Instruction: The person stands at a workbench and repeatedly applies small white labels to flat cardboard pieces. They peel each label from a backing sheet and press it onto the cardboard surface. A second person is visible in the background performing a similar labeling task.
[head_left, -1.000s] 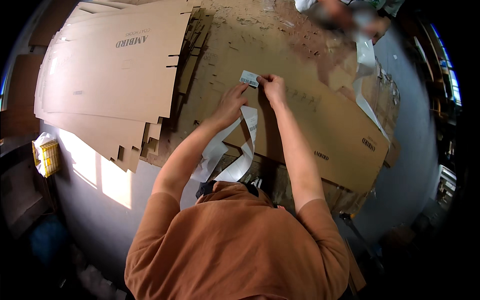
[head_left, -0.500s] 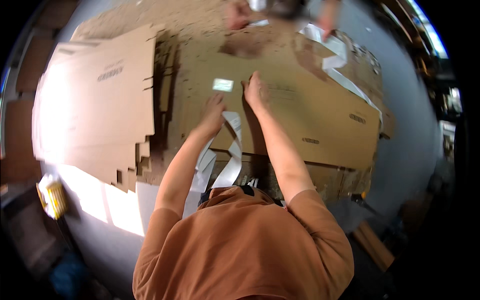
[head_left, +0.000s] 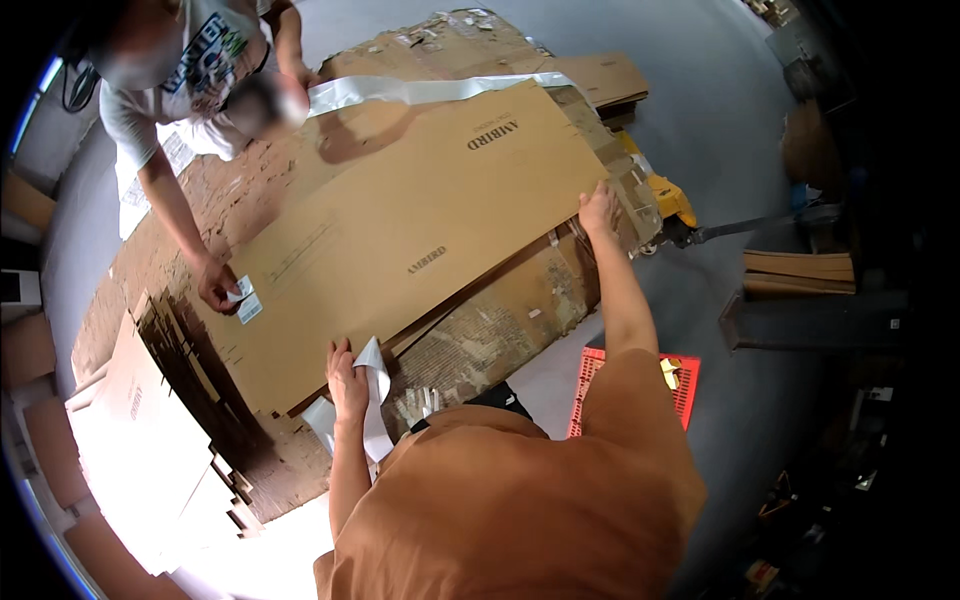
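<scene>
A large flattened cardboard box [head_left: 400,220] lies on top of a stack in front of me, slanting up to the right. At its near right corner, my right hand [head_left: 600,208] has its fingers curled on the edge. By the near left edge is my left hand [head_left: 347,385], closed on a white paper strip [head_left: 374,372] that loops and hangs beside it. Further left, a co-worker's hand [head_left: 216,285] touches a small white label [head_left: 247,300] on the box's left end. The co-worker's other hand is at a long white strip [head_left: 420,90] along the far edge.
More flattened boxes [head_left: 135,430] are stacked at the left in bright light. Worn cardboard [head_left: 480,340] lies under the box. A yellow pallet jack [head_left: 670,200] stands at the right end, and a red plastic crate [head_left: 583,385] is on the floor near my right arm.
My view has turned to the right. My right hand has moved from the box's middle to its right corner. The co-worker's hand has come to the label; my left hand stays with the strip.
</scene>
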